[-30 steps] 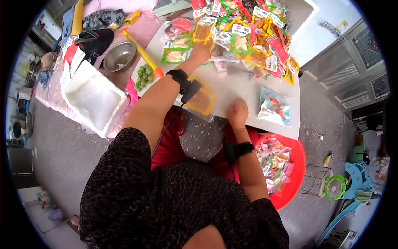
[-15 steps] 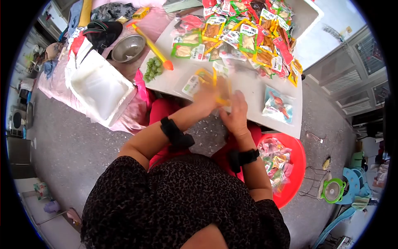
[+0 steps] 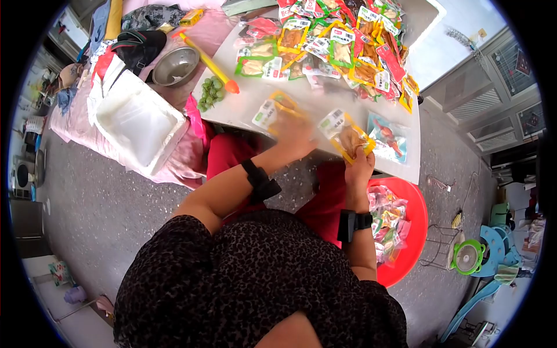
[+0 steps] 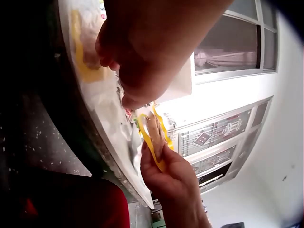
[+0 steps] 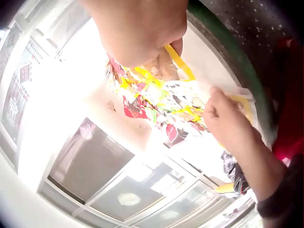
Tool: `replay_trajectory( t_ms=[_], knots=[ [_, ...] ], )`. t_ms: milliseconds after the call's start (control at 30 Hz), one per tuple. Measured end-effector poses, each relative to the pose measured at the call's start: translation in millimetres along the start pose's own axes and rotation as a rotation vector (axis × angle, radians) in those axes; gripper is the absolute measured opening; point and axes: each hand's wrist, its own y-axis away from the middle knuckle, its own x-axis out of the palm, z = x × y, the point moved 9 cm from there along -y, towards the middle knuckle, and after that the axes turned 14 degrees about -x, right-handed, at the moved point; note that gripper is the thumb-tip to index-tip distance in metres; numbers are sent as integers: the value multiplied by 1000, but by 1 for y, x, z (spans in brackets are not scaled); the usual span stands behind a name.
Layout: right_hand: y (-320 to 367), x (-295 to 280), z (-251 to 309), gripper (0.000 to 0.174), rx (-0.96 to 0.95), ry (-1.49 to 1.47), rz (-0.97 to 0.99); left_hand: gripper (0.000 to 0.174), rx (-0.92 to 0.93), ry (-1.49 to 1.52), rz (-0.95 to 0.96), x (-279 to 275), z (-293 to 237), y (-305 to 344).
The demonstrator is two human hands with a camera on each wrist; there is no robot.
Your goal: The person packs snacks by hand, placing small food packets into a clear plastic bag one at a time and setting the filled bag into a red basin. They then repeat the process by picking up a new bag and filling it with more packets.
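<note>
My right hand [image 3: 360, 168] pinches the lower corner of a yellow-edged food packet [image 3: 348, 136], a clear pouch with brown contents and a white label. In the left wrist view, the thumb and fingers of that hand grip the pouch [image 4: 154, 133] by its end. My left hand [image 3: 295, 139] is blurred, its fingers loosely bent with nothing seen in them. It hovers close over a second yellow-edged packet [image 3: 266, 113] that lies near the table's front edge. A blue packet [image 3: 387, 139] with reddish contents lies to the right of the held pouch.
A heap of colourful food packets [image 3: 339, 46] covers the back of the table [image 3: 232, 113]. Grapes [image 3: 210, 94] and a yellow stick with orange ends [image 3: 212, 65] lie left. A red basin [image 3: 415, 232] with packets stands below right; a white foam box [image 3: 136, 124] sits left.
My left hand has come back from the heap to the table's front. My right hand, earlier without a packet, now holds one and has moved right; the two hands have drawn apart.
</note>
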Motion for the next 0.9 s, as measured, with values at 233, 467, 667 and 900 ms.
replay_trajectory(
  t_ms=[233,467,667,900],
  knots=[
    [6,-19,-17,13,121,-12,-14,16,-27,-130,26,24,16,-12],
    [2,0,-30,12,191,70,135,16,-95,150,2,3,21,-9],
    [-1,20,-39,16,238,94,221,13,-55,160,-57,-5,17,-6],
    [-2,52,-81,29,282,-121,222,14,-1,68,-54,-23,-7,0]
  ],
)
